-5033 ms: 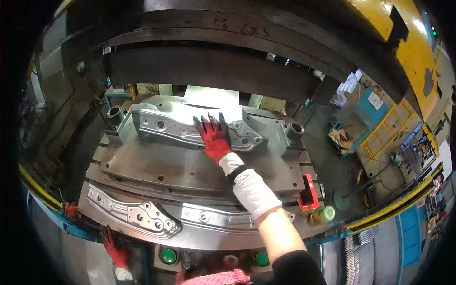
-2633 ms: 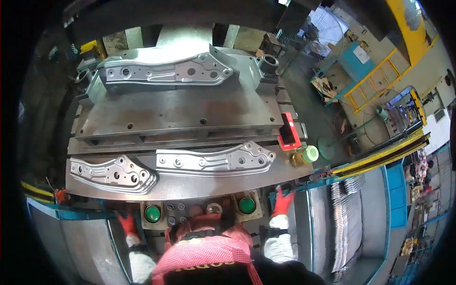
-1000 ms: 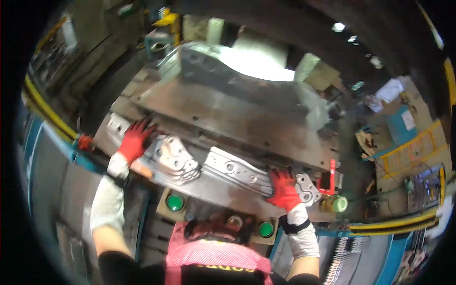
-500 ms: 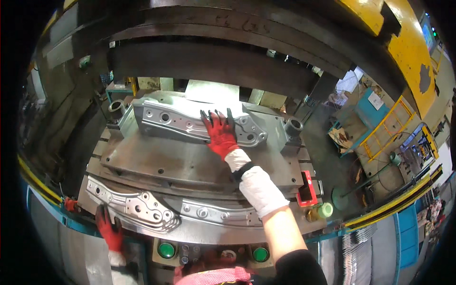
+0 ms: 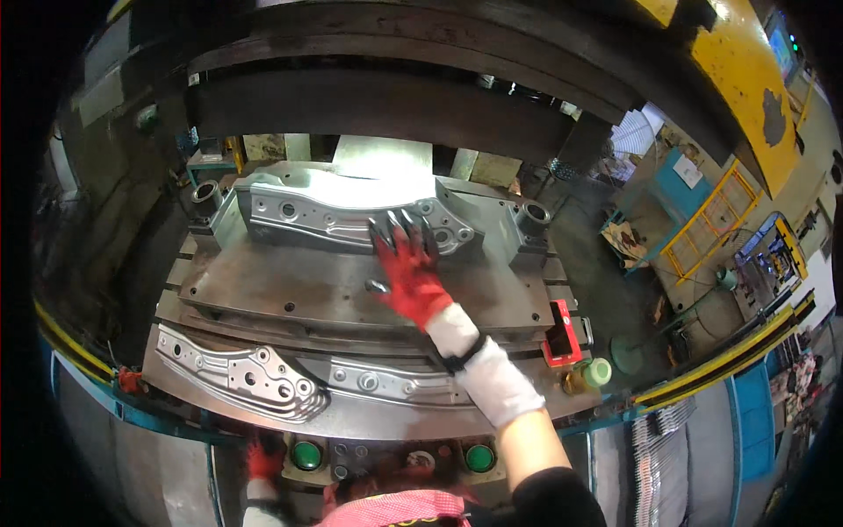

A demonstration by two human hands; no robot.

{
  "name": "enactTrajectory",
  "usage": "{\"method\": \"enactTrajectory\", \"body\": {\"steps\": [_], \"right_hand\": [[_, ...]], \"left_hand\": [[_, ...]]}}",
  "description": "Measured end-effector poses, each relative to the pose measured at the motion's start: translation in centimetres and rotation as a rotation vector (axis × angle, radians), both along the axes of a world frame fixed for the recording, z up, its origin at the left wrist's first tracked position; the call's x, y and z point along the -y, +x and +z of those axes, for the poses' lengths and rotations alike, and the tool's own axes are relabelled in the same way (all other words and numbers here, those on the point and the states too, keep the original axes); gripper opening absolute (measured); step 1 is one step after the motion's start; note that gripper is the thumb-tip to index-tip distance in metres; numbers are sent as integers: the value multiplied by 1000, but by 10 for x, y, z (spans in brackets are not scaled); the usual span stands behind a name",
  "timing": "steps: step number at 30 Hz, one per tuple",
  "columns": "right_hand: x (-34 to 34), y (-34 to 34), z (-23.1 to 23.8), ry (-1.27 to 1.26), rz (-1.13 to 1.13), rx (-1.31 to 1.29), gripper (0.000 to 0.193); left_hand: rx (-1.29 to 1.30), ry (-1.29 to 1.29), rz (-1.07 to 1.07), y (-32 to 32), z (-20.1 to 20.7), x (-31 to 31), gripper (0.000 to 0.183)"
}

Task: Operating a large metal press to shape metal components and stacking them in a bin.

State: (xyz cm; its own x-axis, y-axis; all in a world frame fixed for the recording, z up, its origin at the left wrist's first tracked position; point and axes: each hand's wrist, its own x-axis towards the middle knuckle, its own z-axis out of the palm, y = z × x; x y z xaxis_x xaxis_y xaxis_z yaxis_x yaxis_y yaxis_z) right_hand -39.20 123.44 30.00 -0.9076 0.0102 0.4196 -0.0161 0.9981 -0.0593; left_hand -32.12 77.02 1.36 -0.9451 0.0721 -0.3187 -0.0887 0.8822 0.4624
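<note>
My right hand point(image 5: 408, 270), in a red glove with dark fingertips, is open with its fingers spread. It reaches over the lower edge of a stamped metal panel point(image 5: 338, 221) on the press die; whether the fingertips touch it I cannot tell. The panel is silvery, long and pierced with several holes. Low on the left, my left hand point(image 5: 265, 458), also red-gloved, is beside a green push button point(image 5: 306, 455) on the control box. Its fingers are dark and smeared. On the front ledge lie a stack of similar panels point(image 5: 241, 373) and another pressed panel point(image 5: 386, 379).
The steel lower die point(image 5: 351, 285) has guide bushings point(image 5: 533, 217) at its corners, under a heavy upper press beam point(image 5: 369, 105). On the right ledge stand a red box-like block point(image 5: 562, 334) and a green-capped bottle point(image 5: 590, 376). A second green button point(image 5: 480, 458) sits right of the first.
My right hand has drawn back slightly toward me on the panel. My left hand has moved from beside the stacked panels down and right to the control box.
</note>
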Motion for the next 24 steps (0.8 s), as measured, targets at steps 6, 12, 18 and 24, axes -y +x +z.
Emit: {"method": "enactTrajectory", "body": {"steps": [6, 12, 18, 24], "right_hand": [[-47, 219, -116, -398, -413, -469, 93], [-36, 395, -268, -812, -1315, -359, 87], [-2, 389, -316, -1232, -872, 483, 108], [-20, 417, -364, -1195, -926, 343, 117]], "left_hand": [[351, 604, -23, 3, -61, -18, 107], [336, 558, -89, 4, -37, -36, 112], [328, 441, -127, -10, -157, 23, 134], [251, 208, -85, 1, -91, -24, 136]]}}
